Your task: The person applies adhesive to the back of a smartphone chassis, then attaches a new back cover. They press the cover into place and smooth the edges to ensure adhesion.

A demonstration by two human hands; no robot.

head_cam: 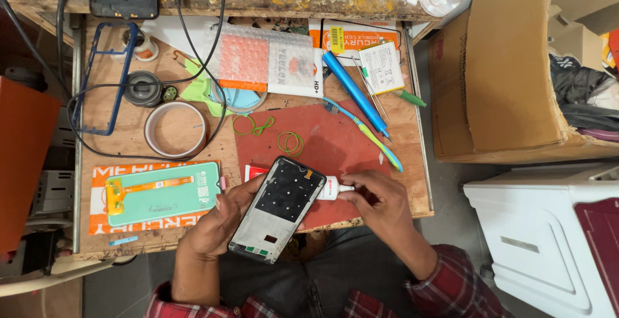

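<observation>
The phone frame (278, 208) sits tilted in the left hand (216, 224), its top end pointing up and to the right over the near edge of the desk (187, 92). The left hand cups it from beneath and from the left: the thumb lies along the frame's left edge, and the other fingers are hidden under it, closed around the frame. The inner side of the frame faces up, dark in the upper part and pale grey lower down.

At the frame's upper right corner a small white glue tube (332, 189) meets the edge, its red-marked end against the frame. The right hand (380, 202) holds the tube from the right, with the fingers (358, 181) pinched shut on its narrow end and curled over it. The right wrist bends inward, and the forearm runs down to the lower right into a red checked sleeve (461, 286).

Both hands hover just above a red mat (335, 141) on the desk. Near them on the mat lie two green rubber bands (291, 143) and a green and blue toothbrush (364, 131). Left of the left hand a mint-green phone screen (161, 192) lies flat on an orange packet.
</observation>
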